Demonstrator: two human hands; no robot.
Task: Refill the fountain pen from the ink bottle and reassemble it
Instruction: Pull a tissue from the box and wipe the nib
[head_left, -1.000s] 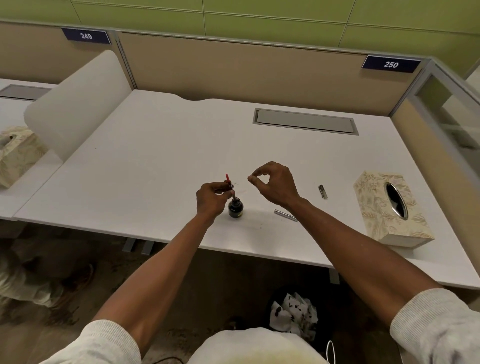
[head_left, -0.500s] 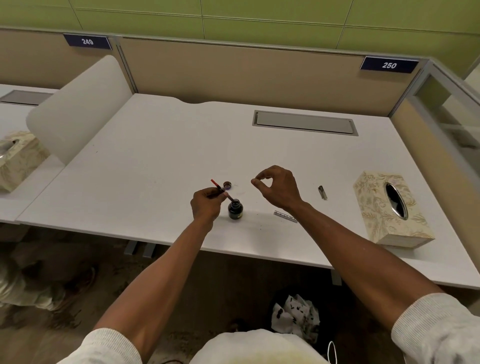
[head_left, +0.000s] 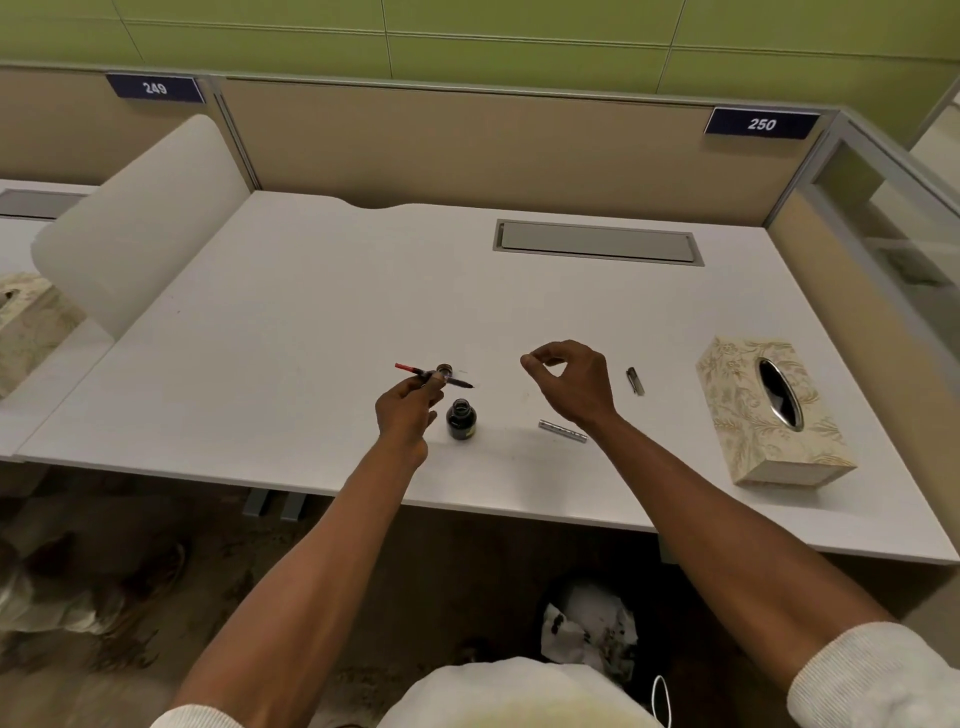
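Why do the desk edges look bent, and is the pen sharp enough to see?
Head view: the wide-angle lens bows the desk edges and partition lines; lighting is soft and even, with only faint shadows under the ink bottle and tissue box. The pen section in the left hand is small and slightly blurred; its nib cannot be made out.

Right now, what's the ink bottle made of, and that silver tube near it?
The ink bottle looks like dark, shiny glass: light glints on its round body, though glossy plastic is possible. The silver tube seems to be metal, with a bright, brushed gleam along its length; silvered plastic can't be ruled out.
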